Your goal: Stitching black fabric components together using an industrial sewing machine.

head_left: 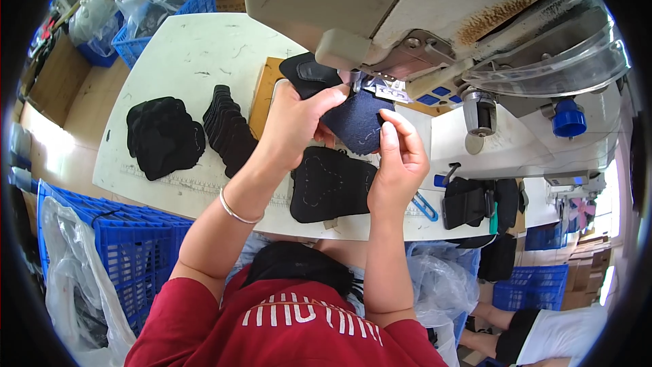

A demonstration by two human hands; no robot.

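Observation:
A dark navy fabric piece [354, 121] with white stitch marks near its lower corner lies under the needle area of a sewing machine [363, 85]. My left hand [302, 114] grips its left side, thumb on top and fingers partly hidden beneath. At the right edge, my right hand [399, 156] pinches the same piece between thumb and fingers. Behind my left hand, a black padded piece [307, 73] sits beside the machine foot. Just below both hands, black pieces with a dashed white outline [329, 185] lie on the white table [197, 47].
Left on the table are a black fabric pile [163, 137] and a fanned row of black pieces [227, 129]. A blue cutter [426, 206] and black pouches [468, 204] lie right. Blue crates [129, 251] stand beside the table. Another person [550, 336] is at lower right.

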